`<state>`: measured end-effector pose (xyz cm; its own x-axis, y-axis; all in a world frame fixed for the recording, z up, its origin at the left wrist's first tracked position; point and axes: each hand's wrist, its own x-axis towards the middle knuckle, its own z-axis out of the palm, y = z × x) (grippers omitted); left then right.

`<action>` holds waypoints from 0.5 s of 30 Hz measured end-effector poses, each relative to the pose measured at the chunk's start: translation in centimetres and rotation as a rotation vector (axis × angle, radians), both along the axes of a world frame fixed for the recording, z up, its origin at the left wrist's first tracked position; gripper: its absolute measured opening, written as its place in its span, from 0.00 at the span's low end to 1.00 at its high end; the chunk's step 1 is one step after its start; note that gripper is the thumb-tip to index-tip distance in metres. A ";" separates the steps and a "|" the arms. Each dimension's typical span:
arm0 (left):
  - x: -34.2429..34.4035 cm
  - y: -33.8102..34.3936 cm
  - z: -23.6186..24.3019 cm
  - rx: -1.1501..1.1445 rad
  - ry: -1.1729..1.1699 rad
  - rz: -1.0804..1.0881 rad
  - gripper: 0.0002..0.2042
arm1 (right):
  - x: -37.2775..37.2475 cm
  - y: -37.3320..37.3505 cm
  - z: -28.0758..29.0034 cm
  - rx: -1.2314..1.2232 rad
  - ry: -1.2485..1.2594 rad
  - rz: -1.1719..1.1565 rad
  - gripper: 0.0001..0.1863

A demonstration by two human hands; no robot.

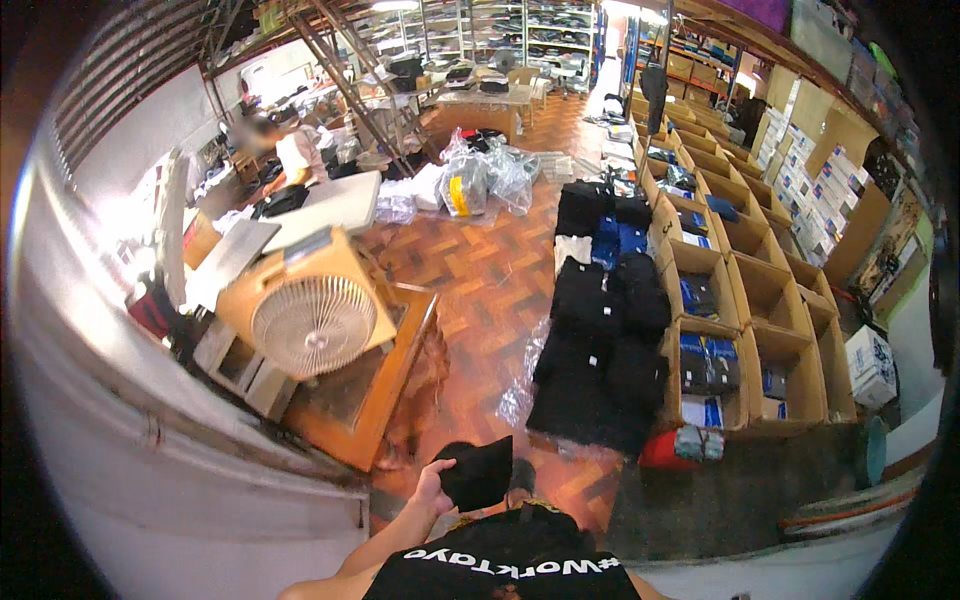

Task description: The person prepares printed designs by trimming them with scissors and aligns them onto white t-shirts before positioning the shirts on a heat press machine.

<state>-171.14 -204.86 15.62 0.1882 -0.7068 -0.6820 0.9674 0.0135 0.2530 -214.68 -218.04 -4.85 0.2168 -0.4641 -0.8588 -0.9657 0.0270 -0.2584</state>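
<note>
My left hand (433, 488) is closed round the near left edge of a folded black garment (480, 474), holding it in front of my body, above the tiled floor. What kind of garment it is I cannot tell. My right hand does not show; only a bit of the upper right arm appears at the lower edge. Ahead and to the right, stacks of folded black clothes (585, 370) lie in rows on clear plastic sheeting on the floor. Some blue pieces (619, 238) lie farther along them.
Open cardboard boxes (745, 325) with packed goods line the right side. A box fan (313, 320) stands at left near a wooden panel (385, 400). Clear plastic bags (485, 180) lie farther off. Another person (295, 155) sits at the far left by a table (335, 205).
</note>
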 end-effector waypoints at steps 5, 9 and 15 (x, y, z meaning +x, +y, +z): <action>10.2 -13.9 6.2 -0.063 -0.070 0.062 0.25 | 22.8 -29.9 12.3 -0.600 -0.205 0.523 0.15; 18.4 -25.0 10.5 -0.154 -0.196 0.195 0.24 | 42.8 -46.4 29.7 -0.639 -1.045 -0.018 0.15; 33.1 -44.0 9.1 -0.252 -0.261 0.211 0.23 | 57.9 -62.4 27.9 -0.694 -1.058 0.071 0.16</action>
